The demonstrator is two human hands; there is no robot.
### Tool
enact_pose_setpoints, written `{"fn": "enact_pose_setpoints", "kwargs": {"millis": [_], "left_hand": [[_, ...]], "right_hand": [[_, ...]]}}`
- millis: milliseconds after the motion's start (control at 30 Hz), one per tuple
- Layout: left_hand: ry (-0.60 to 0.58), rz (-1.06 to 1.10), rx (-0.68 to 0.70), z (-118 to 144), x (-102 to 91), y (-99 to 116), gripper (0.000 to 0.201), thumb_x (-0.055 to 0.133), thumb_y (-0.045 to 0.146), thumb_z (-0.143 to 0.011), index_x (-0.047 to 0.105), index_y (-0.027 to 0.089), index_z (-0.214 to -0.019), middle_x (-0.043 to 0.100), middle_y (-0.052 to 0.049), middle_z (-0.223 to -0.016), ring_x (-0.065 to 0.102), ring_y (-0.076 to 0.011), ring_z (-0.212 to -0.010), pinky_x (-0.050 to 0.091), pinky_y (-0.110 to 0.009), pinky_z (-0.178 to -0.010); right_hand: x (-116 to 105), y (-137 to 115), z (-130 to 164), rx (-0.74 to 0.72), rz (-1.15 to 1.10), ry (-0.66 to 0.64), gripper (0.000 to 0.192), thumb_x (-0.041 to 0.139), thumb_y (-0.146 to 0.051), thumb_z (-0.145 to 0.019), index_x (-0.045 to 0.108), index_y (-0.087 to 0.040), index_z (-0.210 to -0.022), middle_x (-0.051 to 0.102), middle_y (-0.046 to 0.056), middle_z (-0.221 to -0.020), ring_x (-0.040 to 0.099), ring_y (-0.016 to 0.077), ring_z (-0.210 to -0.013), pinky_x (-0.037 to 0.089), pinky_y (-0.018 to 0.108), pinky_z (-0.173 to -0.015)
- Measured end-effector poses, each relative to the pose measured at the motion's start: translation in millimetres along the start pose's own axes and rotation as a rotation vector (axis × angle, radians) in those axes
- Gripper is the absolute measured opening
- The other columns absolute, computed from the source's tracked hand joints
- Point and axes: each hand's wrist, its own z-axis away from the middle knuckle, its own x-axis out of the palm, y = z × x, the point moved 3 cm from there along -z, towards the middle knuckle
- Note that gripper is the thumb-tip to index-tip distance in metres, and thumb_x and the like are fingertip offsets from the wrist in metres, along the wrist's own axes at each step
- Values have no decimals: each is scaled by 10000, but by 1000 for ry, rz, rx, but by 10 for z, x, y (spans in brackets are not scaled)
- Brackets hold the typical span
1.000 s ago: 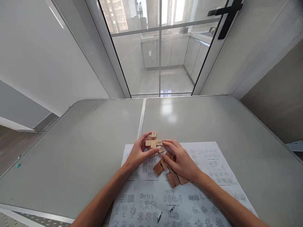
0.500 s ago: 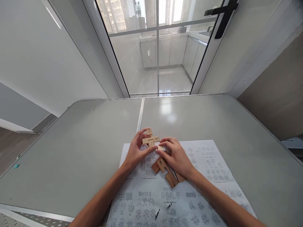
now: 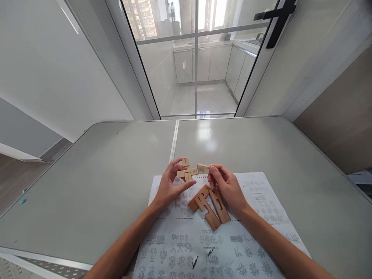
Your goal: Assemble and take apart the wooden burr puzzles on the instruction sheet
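Observation:
My left hand (image 3: 171,182) is closed around a partly joined wooden burr puzzle (image 3: 187,173), made of light notched blocks with dark marks. Between the thumb and fingers of my right hand (image 3: 228,186) is a light wooden puzzle piece (image 3: 202,167), its end close to the joined blocks; whether they touch I cannot tell. Below the hands, several darker brown wooden pieces lie on the paper: a notched one (image 3: 211,220), a slotted one (image 3: 220,207) marked 2, and another (image 3: 193,204) partly beneath the notched one.
A large printed sheet (image 3: 252,240) with rows of small puzzle diagrams lies under my forearms on the grey table (image 3: 116,186). Past the table's far edge stands a glass door (image 3: 180,97) with a black handle (image 3: 276,23). A small teal object (image 3: 22,201) is at the left edge.
My right hand has drawn back to the right and turned, bringing the light piece up beside the joined blocks. The brown pieces beneath are now more exposed. My left hand keeps its grip.

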Motion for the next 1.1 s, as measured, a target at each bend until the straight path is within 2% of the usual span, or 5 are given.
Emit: {"fn": "enact_pose_setpoints", "kwargs": {"millis": [367, 533, 633, 867, 1100], "left_hand": [[-135, -129, 21, 18, 31, 16, 763, 932, 405, -781, 580, 299, -1450, 675, -4, -974, 705, -229, -1004, 511, -360, -1004], [-154, -113, 8, 14, 35, -4, 763, 928, 407, -781, 576, 280, -1446, 675, -7, -973, 704, -228, -1000, 528, -354, -976], [-181, -95, 4, 17, 45, -1, 759, 923, 394, -788, 568, 269, -1447, 680, -7, -970, 701, -219, -981, 532, -344, -950], [-197, -105, 13, 17, 42, 25, 734, 909, 413, -806, 578, 275, -1446, 694, -14, -973, 714, -231, -996, 545, -345, -935], [-241, -99, -5, 25, 35, -21, 761, 921, 443, -788, 583, 275, -1448, 679, -12, -957, 708, -215, -928, 551, -317, -853]], "right_hand": [[-14, 1, -19, 53, -107, -93, 438, 543, -592, -1061, 737, -221, -1193, 659, 59, -963, 532, 160, -697, 501, 298, -637], [-43, 37, -25, 48, -76, -94, 443, 636, -574, -1012, 741, -266, -1312, 718, 70, -1051, 563, 162, -717, 543, 320, -685], [-53, 45, -20, 72, -54, -103, 419, 683, -546, -991, 752, -279, -1307, 727, 43, -980, 581, 160, -712, 561, 332, -723], [-8, -21, 5, 60, -17, -159, 399, 759, -544, -939, 735, -272, -1230, 770, 79, -1261, 725, 254, -1113, 607, 390, -940], [11, 13, -9, 74, 35, -197, 435, 727, -596, -943, 752, -257, -1214, 802, 65, -1035, 750, 246, -943, 619, 386, -846]]}}
